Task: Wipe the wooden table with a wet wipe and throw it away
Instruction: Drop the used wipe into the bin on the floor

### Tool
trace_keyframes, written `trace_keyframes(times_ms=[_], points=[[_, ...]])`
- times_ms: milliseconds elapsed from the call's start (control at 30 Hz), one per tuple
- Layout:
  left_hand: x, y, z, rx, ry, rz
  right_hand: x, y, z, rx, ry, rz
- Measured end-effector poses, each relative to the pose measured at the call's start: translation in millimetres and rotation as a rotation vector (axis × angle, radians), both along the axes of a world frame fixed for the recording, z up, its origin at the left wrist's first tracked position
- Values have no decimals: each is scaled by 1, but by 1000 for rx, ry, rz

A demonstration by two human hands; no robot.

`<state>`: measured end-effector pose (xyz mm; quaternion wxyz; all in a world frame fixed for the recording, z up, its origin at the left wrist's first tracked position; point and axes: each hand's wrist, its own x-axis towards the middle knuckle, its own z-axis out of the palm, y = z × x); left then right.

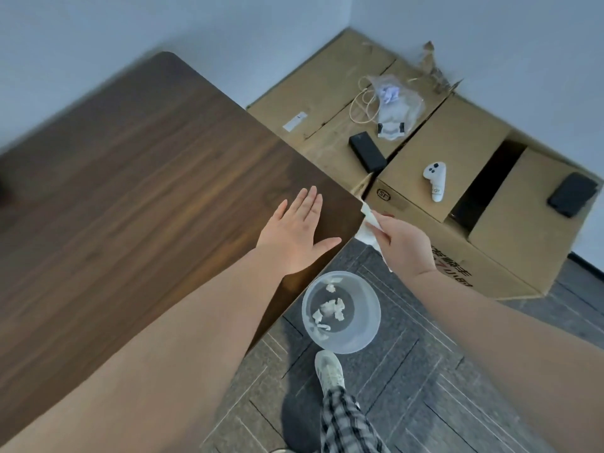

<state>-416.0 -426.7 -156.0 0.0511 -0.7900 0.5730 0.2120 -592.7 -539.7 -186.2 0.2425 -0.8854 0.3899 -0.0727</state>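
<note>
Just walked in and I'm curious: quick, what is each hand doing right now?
Left hand: open, flat on the wooden table, holding nothing.
Right hand: closed on the wet wipe, off the table's corner.

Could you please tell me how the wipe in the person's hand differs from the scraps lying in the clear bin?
The wipe is one larger piece, pinched in the right hand beside the table corner; the scraps are several small crumpled bits, loose on the bottom of the bin on the floor. Both are white.
</note>
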Motion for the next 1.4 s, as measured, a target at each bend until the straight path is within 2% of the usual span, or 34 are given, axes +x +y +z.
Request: trace_keyframes(times_ms=[200,300,433,533,800,1100,1233,1400], points=[[-18,-24,-20,-83,-19,-92,-63,4,-63,147,303,-40],[-22,-24,-32,-178,-71,-78,-70,14,-94,246,379,-70],[-24,-23,-39,-264,-104,-62,-67,28,-134,279,519,12],[-24,-23,-40,-288,-113,-49,-64,43,-156,282,561,55],[-26,-24,-44,-310,-124,-34,-52,71,-206,378,580,4],[-27,-24,-44,-310,-130,-40,-46,81,-217,558,548,13],[-27,-24,-42,-285,-127,-37,-53,78,-205,440,527,212],[-27,-24,-40,-250,-129,-44,-57,62,-151,380,500,328]])
